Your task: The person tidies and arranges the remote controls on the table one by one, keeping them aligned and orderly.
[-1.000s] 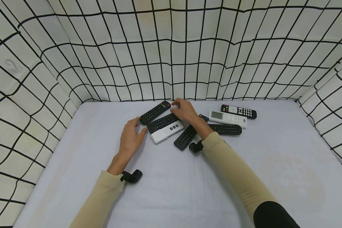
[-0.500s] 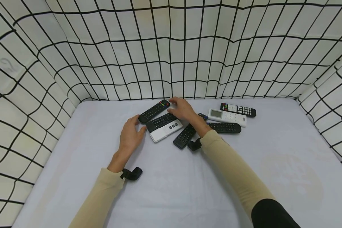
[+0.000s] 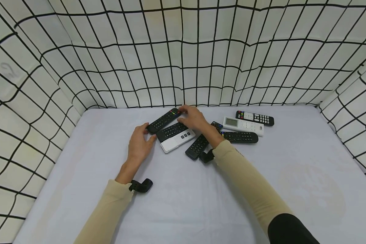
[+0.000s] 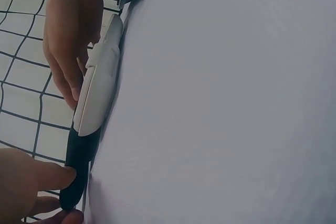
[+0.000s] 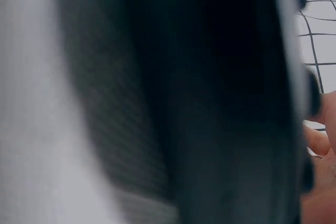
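A black remote control with coloured buttons (image 3: 163,121) lies slantwise at the back of the table. My left hand (image 3: 138,144) has its fingertips at that remote's near end, its thumb beside a second black remote (image 3: 171,131). At the far end, the forefinger of my right hand (image 3: 195,118) touches the coloured-button remote, while the thumb hovers over the second one. A white remote (image 3: 178,140) lies along the second one's front side. In the left wrist view, the left thumb overlaps a black remote's end (image 4: 79,153). A blurred dark shape (image 5: 210,98) fills most of the right wrist view.
Under my right wrist lies another slanted black remote (image 3: 198,145). To the right are a black remote (image 3: 241,137), a white one with a screen (image 3: 244,126) and a black one with white buttons (image 3: 257,118). Black netting (image 3: 198,64) surrounds the white-covered table (image 3: 177,203).
The coloured-button remote has slid slightly left and toward me. My right forefinger has come down onto its far end; the left hand has hardly moved.
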`<state>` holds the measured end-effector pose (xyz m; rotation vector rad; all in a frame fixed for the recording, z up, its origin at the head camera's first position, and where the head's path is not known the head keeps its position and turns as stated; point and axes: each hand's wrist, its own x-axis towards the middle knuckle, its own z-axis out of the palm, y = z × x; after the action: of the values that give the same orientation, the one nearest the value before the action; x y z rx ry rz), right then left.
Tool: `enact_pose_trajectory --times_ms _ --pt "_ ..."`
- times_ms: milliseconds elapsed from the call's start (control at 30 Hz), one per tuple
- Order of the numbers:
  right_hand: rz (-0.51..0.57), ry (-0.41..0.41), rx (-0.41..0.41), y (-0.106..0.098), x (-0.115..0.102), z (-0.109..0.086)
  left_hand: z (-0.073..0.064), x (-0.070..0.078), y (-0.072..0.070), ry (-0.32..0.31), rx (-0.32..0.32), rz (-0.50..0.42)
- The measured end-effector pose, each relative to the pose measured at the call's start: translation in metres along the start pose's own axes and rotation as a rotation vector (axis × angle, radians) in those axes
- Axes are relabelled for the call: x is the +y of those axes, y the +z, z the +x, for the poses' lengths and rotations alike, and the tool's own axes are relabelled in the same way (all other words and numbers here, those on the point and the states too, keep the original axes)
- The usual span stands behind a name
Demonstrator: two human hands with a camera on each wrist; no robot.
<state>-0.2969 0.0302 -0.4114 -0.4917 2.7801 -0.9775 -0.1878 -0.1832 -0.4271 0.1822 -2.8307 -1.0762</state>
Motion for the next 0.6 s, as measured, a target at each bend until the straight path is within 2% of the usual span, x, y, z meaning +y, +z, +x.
enact_pose_trajectory --times_ms 600 --pt "0.08 -0.036 -0.003 0.0038 -0.0085 -0.0035 0.0012 -0.0051 -0.0039 0.018 0.079 -0.035"
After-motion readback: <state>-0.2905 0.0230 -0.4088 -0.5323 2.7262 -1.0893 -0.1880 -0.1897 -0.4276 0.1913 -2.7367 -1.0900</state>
